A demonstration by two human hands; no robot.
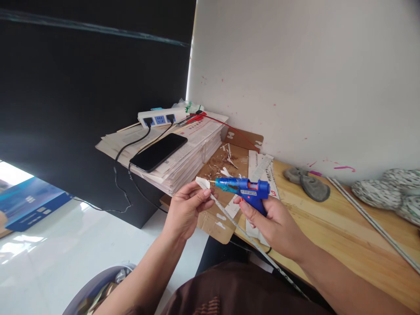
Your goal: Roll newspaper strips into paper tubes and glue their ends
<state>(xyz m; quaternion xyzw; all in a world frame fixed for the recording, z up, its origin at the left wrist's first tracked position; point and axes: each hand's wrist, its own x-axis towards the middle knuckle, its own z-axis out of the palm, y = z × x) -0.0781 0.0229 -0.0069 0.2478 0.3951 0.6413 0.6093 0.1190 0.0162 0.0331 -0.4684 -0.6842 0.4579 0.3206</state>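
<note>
My right hand (278,223) is wrapped round the handle of a blue glue gun (241,187), which points left. Its metal nozzle tip is at a small white paper flap (202,183); whether they touch I cannot tell. My left hand (183,210) pinches this flap at the upper end of a thin rolled paper stick (256,246). The stick slants down to the right, below the glue gun and past my right hand toward my lap. Under both hands lies a brown cardboard sheet (210,225) with paper scraps on it.
On the left, a stack of newspapers (206,148) bears a phone (159,152) and a power strip (164,117) with plugged-in cords. Paper sticks (370,218), a grey object (315,187) and newspaper coils (377,194) lie on the wooden table (302,223). A bin (85,284) stands below.
</note>
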